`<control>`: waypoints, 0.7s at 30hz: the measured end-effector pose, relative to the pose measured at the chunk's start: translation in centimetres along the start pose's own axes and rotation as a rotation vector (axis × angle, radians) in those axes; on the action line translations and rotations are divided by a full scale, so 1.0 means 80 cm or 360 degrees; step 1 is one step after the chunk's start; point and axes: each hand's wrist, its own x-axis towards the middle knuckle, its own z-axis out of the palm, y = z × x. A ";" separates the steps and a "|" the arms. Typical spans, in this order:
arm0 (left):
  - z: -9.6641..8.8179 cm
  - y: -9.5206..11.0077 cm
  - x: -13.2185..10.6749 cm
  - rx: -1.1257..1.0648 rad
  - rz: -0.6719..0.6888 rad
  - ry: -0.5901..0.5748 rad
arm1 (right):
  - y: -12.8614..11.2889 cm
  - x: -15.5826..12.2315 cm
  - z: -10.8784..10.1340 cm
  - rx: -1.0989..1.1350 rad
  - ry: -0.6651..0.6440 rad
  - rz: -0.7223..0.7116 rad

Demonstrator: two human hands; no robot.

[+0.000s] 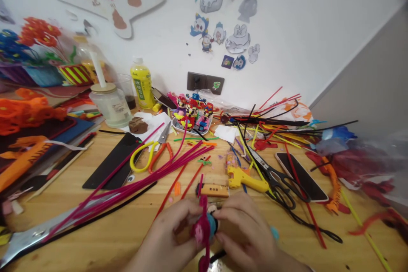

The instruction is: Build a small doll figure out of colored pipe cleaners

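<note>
Both hands (168, 233) (245, 231) around pink pipe-cleaner piece (201, 230)

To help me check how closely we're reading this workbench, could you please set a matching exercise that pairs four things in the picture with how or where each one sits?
Things:
1. Pink pipe-cleaner craft
2. Glue gun
3. Drink bottle
4. Phone

States:
A. Standing upright near the wall
B. Lying flat, black face up
C. Held between the left hand and right hand
D. Yellow, lying beside the scissors

Pairs: 1-C; 2-D; 3-A; 4-B
</note>
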 end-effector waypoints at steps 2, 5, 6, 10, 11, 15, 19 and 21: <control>0.001 0.001 0.002 -0.0106 -0.0092 0.0002 | 0.000 0.001 -0.001 0.0086 -0.0006 0.0100; 0.002 0.000 0.003 -0.0234 -0.0180 0.0011 | 0.000 0.001 0.000 0.0181 0.0016 0.0199; 0.003 -0.001 0.003 -0.0266 -0.0195 0.0020 | -0.001 0.001 0.001 0.0203 0.0032 0.0220; 0.004 -0.004 0.003 -0.0335 -0.0237 0.0039 | -0.002 0.001 0.005 0.0253 0.0099 0.0300; 0.004 -0.004 0.004 -0.0341 -0.0242 0.0038 | -0.003 0.001 0.006 0.0260 0.0117 0.0317; 0.004 0.000 0.007 -0.0349 -0.0273 0.0036 | -0.003 0.002 0.008 0.0297 0.0170 0.0372; 0.005 0.005 0.011 -0.0452 -0.0311 -0.0008 | -0.001 0.002 0.006 0.0424 0.0147 0.0501; 0.005 0.006 0.013 -0.0531 -0.0311 -0.0070 | 0.002 0.001 0.004 0.0499 0.0159 0.0595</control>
